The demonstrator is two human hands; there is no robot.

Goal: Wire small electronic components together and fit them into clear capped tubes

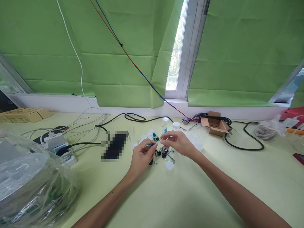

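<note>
My left hand (142, 155) is closed in a pinch over the table; a thin bent metal piece (147, 139) shows above its fingers, but what exactly they grip is too small to tell. Close by on the right, my right hand (177, 142) pinches with thumb and fingertips, and its small item cannot be made out. The two sets of fingertips nearly meet. Beneath and around them lies a heap of small parts: black knob-like pieces (163, 154), blue-green pieces (165, 130) and L-shaped metal rods (171, 158). In front stands a white round cap (169, 165).
More white caps (176, 125) and clear plastic containers (196, 139) lie behind the hands. An open cardboard box (216, 125) and a black cable (244, 148) are to the right. Leftward are a pixelated dark object (115, 145), a power strip (63, 148) and a large plastic bag (42, 186).
</note>
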